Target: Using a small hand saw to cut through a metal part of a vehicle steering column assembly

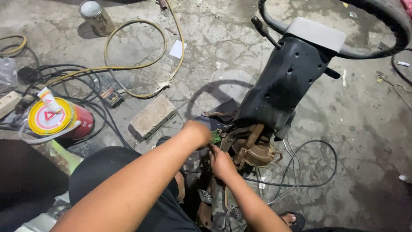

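Observation:
A black steering column assembly (289,81) with a steering wheel (386,25) stands tilted on the concrete floor. At its lower end is a rusty brown metal mechanism (255,150). My left hand (198,132) reaches across to the base of the column, fingers curled around a small green part (216,137). Just below, my right hand (221,163) is closed at the same spot, next to the rusty mechanism. What its fingers hold is hidden.
A grey brick (153,116) lies left of the hands. A red can with a yellow lid (56,120), a metal tin (96,16), a yellow hose (137,64), black cables (86,86) and grey wires (300,172) lie about. My sandalled foot (294,220) shows at the bottom.

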